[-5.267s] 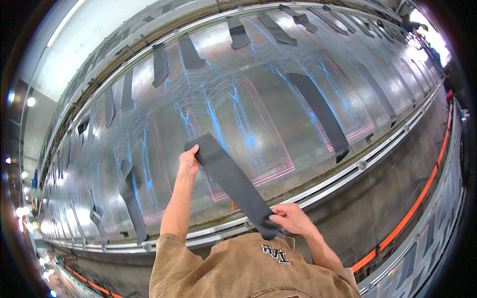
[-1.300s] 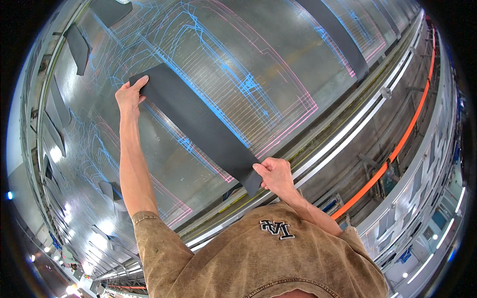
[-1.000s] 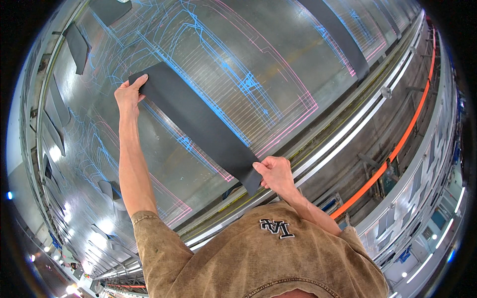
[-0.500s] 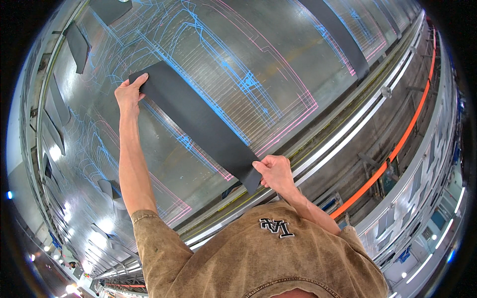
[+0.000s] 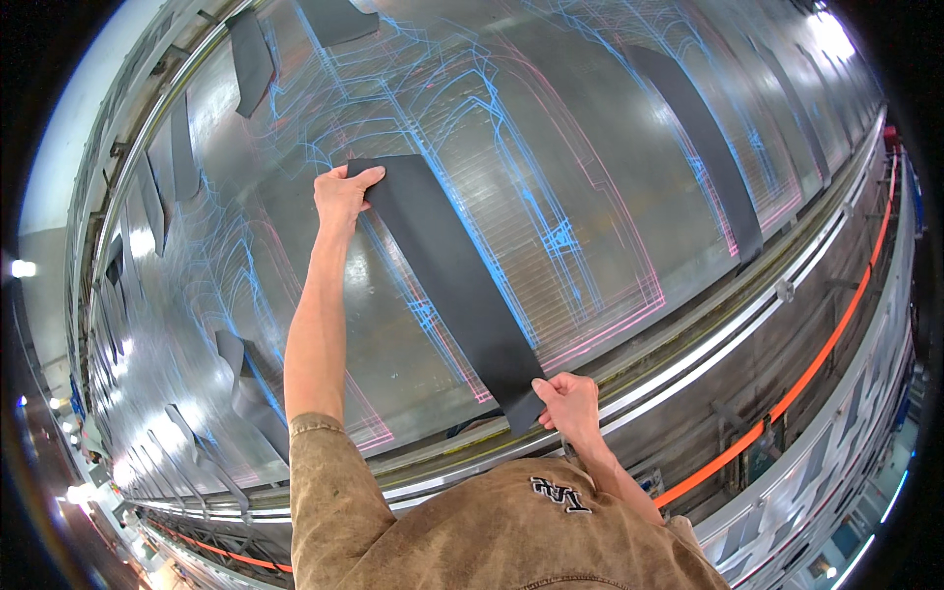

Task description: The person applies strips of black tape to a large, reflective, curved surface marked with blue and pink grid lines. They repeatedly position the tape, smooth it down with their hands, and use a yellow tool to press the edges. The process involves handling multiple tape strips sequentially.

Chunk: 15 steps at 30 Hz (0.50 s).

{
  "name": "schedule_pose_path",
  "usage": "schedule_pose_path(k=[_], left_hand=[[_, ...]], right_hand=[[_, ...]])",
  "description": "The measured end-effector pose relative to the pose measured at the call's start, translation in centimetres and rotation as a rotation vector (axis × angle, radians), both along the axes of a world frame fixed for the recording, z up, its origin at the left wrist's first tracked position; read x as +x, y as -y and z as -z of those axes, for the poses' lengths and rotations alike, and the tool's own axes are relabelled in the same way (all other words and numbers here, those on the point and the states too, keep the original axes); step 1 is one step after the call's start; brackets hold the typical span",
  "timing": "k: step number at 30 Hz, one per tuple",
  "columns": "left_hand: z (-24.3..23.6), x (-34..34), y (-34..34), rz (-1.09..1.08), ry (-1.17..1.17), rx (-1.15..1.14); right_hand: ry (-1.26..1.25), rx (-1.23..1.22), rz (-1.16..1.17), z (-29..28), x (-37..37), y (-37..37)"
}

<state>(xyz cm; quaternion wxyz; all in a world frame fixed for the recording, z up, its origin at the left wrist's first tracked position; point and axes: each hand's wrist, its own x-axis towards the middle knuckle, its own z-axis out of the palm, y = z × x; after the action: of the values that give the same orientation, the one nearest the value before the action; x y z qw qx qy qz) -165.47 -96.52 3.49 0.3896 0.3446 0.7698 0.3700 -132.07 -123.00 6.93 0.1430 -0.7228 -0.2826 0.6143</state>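
Observation:
A long dark grey strip of sheet material [image 5: 452,280] lies slantwise over a metal-grey surface marked with blue and pink lines [image 5: 610,231]. My left hand [image 5: 340,200] pinches its far left corner, thumb on top and fingertips hidden beneath. At the near end, my right hand [image 5: 567,403] grips the right corner between thumb and fingers. That end reaches past the surface's near edge. Blue lines run close along the strip's right side, while more blue and pink lines show to its left.
Another dark strip [image 5: 703,147] lies farther right. Several dark pieces, including a curved one [image 5: 251,64], rest along the far left side. A metal rail [image 5: 723,320] runs along the near edge, with an orange tube [image 5: 787,398] beyond it toward the lower right.
The whole view has turned, so strip and hands appear farther right and lower. Both hands keep their grip, and the strip lies about the same against the printed lines.

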Motion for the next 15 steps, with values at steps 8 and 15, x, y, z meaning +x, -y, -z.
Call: schedule_pose_path(k=[8, 15], left_hand=[[-0.3, 0.5, 0.0, 0.005, 0.026, -0.015], [0.7, -0.3, 0.1, 0.021, 0.070, 0.024]], right_hand=[[0.000, 0.008, 0.008, 0.4, 0.1, 0.3], [-0.002, 0.004, 0.000, 0.5, 0.2, 0.3]])
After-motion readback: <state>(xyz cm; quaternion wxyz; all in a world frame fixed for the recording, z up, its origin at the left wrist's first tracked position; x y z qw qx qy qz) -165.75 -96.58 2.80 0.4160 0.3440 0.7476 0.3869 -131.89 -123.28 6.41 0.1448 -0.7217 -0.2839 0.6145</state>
